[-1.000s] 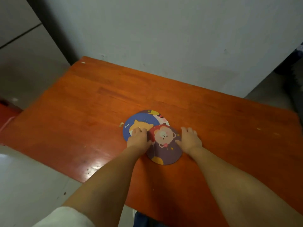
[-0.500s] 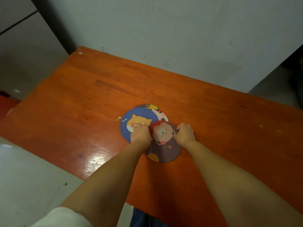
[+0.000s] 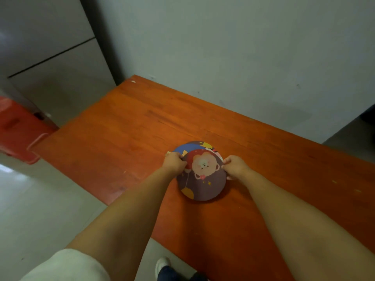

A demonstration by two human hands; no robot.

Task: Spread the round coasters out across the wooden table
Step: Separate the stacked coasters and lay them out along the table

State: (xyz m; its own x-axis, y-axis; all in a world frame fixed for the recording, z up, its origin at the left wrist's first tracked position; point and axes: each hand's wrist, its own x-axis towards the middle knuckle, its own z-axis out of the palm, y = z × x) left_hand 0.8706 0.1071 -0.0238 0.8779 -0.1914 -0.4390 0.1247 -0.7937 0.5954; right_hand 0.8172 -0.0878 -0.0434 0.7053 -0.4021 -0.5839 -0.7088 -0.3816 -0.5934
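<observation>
A purple round coaster with a bear picture (image 3: 203,179) lies on top of a small overlapping pile on the orange wooden table (image 3: 121,138). A blue coaster (image 3: 185,148) and a third coaster with a yellow and pink edge (image 3: 211,148) peek out behind it. My left hand (image 3: 174,163) grips the pile's left edge, fingers curled over the blue and purple coasters. On the right edge, my right hand (image 3: 235,166) pinches the purple coaster.
A grey wall (image 3: 223,57) runs along the table's far edge. To the left stands a grey cabinet (image 3: 50,57) and a red plastic stool (image 3: 18,128) on the pale floor. My shoe (image 3: 162,264) shows below the table's near edge.
The coasters have been pushed closer together, so the blue one is mostly covered now. Both hands have closed on the pile's edges. The camera view has shifted left.
</observation>
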